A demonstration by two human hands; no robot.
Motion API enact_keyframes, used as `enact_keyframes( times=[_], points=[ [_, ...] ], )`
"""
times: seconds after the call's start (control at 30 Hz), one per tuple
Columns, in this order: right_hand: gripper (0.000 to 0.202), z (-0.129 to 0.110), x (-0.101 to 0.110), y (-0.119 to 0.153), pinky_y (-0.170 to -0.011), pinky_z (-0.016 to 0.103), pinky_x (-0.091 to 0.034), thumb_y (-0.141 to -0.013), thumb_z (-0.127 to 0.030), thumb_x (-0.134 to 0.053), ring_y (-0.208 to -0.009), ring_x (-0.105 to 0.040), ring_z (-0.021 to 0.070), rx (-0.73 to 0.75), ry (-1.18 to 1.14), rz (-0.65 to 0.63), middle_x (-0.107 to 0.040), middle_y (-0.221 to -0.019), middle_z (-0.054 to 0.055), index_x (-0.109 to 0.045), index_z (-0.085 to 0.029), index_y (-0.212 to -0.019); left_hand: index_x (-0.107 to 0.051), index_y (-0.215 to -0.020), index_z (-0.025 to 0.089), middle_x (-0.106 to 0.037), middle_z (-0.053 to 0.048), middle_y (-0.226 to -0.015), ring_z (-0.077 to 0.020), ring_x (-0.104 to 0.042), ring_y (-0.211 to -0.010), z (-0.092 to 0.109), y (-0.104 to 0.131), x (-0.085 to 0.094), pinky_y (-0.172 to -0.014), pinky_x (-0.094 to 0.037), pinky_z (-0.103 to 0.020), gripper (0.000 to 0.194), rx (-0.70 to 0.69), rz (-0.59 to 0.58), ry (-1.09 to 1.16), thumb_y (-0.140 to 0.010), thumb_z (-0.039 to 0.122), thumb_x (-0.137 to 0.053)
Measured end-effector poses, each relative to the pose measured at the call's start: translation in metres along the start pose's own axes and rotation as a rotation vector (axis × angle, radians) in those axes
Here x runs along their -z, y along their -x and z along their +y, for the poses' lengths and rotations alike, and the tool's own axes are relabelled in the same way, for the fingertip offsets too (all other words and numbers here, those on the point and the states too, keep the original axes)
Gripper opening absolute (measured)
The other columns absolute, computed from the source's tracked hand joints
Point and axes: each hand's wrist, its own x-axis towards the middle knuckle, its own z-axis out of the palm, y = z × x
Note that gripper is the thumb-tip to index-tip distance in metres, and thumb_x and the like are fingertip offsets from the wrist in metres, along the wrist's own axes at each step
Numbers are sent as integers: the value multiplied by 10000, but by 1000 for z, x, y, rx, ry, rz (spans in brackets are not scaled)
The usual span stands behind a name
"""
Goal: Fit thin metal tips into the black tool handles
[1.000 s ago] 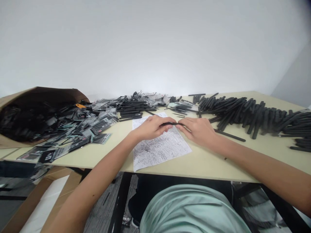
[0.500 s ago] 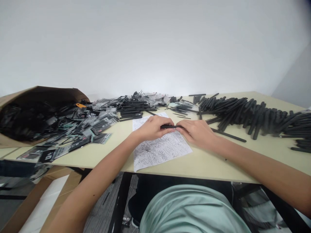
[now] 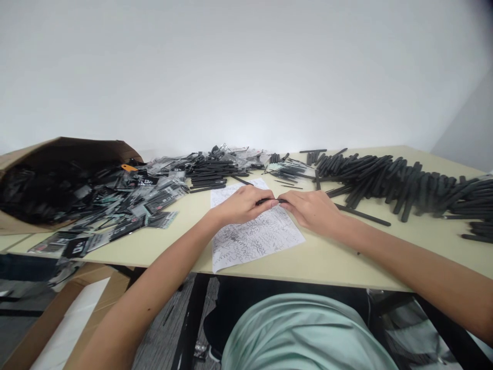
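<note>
Both of my hands meet fingertip to fingertip above a scribbled sheet of paper (image 3: pixel 252 244). My left hand (image 3: pixel 246 203) is closed around a slim black pen (image 3: pixel 262 201), mostly covered by the fingers. Pinched at the pen's right end, my right hand (image 3: pixel 310 208) has its fingers pressed together; what part it grips is largely hidden. Just behind the hands lie thin dark refills (image 3: pixel 287 184) and a clear bag of more of them (image 3: pixel 292 168).
Heaps of black pens (image 3: pixel 370 177) cover the table's right side. To the left are a stack of black pens (image 3: pixel 211 173), printed plastic packets (image 3: pixel 154 192) and a tipped cardboard box (image 3: pixel 23 226). An open carton (image 3: pixel 111 288) stands below the table edge (image 3: pixel 327 280).
My fingertips have closed together, so less of the black pen shows between the hands. The arms and the things on the table look the same.
</note>
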Motion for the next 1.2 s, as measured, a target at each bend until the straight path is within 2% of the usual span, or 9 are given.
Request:
enact_keyframes(
  times=[0.13,0.27,0.4,0.6,0.77,0.93,1.1,1.2],
  points=[
    [327,1,1,0,-570,297,-226,-1066,-357,-396,-723,-649,189,-30,18,-45,-750,-921,69,-663,-170,-1089,-652,-1057,176,-662,-10,-751,-136,-572,-663,-1,0,-2,-652,-359,-253,340,48,33,-31,-1031,447,-449],
    [336,2,-1,0,-579,295,-241,-1070,-350,-377,-737,-653,189,-25,0,-83,-751,-951,79,-652,-163,-1115,-596,-1191,213,-640,29,-705,-135,-565,-638,-4,2,-4,-642,-364,-241,337,51,84,-38,-986,475,-544],
    [342,2,-3,0,-573,307,-225,-1072,-358,-366,-725,-655,194,-29,-14,-90,-745,-931,63,-651,-169,-1087,-628,-1082,210,-644,27,-713,-120,-558,-632,-5,2,-6,-631,-355,-231,262,17,112,-49,-980,444,-568],
    [324,1,-4,-1,-577,301,-237,-1072,-360,-377,-753,-668,195,-36,-27,-88,-753,-964,68,-642,-177,-1114,-620,-1095,189,-651,8,-743,-124,-549,-635,-3,2,-3,-632,-367,-235,287,30,82,-23,-1015,437,-499],
    [310,0,-5,0,-588,297,-268,-1068,-359,-393,-794,-682,204,-44,-38,-73,-759,-1012,70,-642,-184,-1127,-630,-1063,163,-687,-30,-819,-131,-585,-700,-2,2,1,-666,-410,-237,275,-13,68,68,-1020,399,-495],
    [295,-1,-5,0,-588,292,-273,-1069,-352,-401,-777,-674,192,-33,-37,-36,-756,-994,62,-643,-190,-1117,-652,-1010,150,-653,-14,-722,-114,-549,-623,0,1,2,-613,-384,-229,299,5,54,90,-1031,385,-468],
    [302,-1,-3,0,-574,296,-250,-1069,-362,-402,-755,-669,195,-15,-28,-39,-748,-930,52,-648,-187,-1059,-644,-832,144,-603,5,-607,-101,-513,-553,0,0,0,-625,-372,-244,409,0,28,70,-1055,382,-398],
    [319,0,-2,0,-575,297,-243,-1073,-361,-385,-766,-670,200,-10,-13,-55,-749,-948,59,-648,-182,-1082,-678,-907,150,-622,2,-638,-109,-527,-577,0,0,-1,-622,-367,-244,385,24,36,30,-1041,417,-435]
  ],
)
